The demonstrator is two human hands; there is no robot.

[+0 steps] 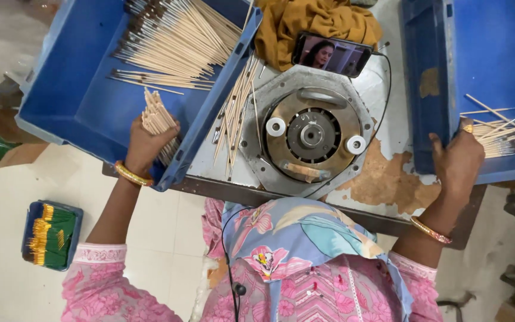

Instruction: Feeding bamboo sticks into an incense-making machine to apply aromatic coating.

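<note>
Sticks: bundle of thin pale sticks [158, 122], upright, at lower right corner of left blue tray [73, 95], against its wall.
Left hand: left hand [145, 145] closed around bundle from below; bangle at wrist.
Right hand: right hand [459, 156] lying flat on near edge of right blue tray [490, 53], fingers loosely curled over rim, gripping nothing; a few loose sticks [499, 128] just beside fingertips.
Risk, bundle: grip sits low on the sticks, tops fanned; likely to splay or slip out over tray wall if loosened.
Risk, tray: left tray overhangs worktop [388, 179] edge; downward pressure at that corner could tip it.
Risk, strays: scattered sticks [236, 113] lie between left tray and round metal machine [311, 134], touching its plate; could snag there.
Surroundings: big pile of sticks [177, 39] at far end of left tray; phone [332, 55] propped on mustard cloth [317, 21] behind machine; box of green-and-gold sticks [52, 234] on floor.
Obstruction: machine stands between the two trays; phone cable [387, 77] runs past its right side.
</note>
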